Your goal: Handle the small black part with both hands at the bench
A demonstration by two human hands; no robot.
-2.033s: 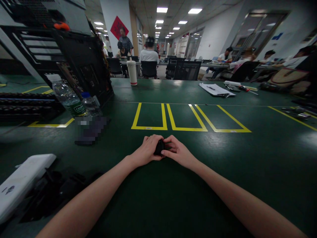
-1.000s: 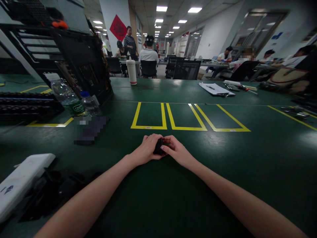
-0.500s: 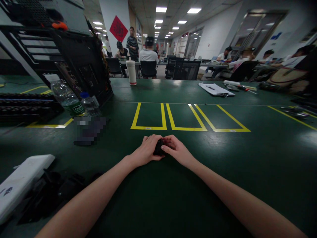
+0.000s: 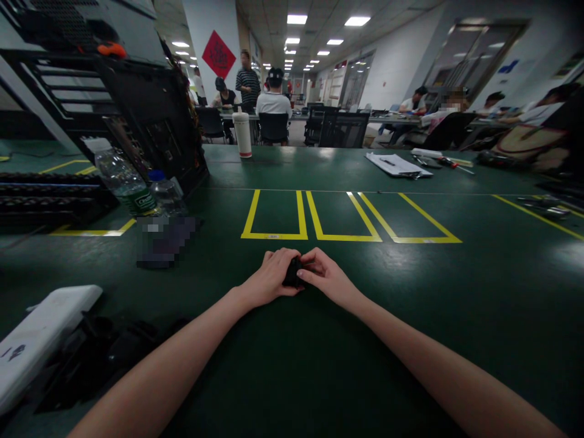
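Observation:
A small black object (image 4: 292, 274) sits between my two hands, low over the green tabletop (image 4: 296, 353); its exact kind is hidden by the fingers. My left hand (image 4: 274, 274) is closed around it from the left, fingers over the top and thumb at the near side. From the right, my right hand (image 4: 325, 277) pinches at the object's right side with bent fingers and thumb. Just beyond the hands, yellow tape outlines (image 4: 274, 235) mark the table.
At left stand two plastic bottles (image 4: 130, 188), a black computer case (image 4: 155, 121) and a blurred-out dark item (image 4: 164, 243). A white box-like object (image 4: 45, 334) and black parts (image 4: 91, 353) lie near left. Farther back are a white cup (image 4: 243, 134), a clipboard (image 4: 396, 164) and several people.
Both hands stay in almost the same place around the black object, with only a slight shift of the fingers. A standing person in the background has shifted slightly right.

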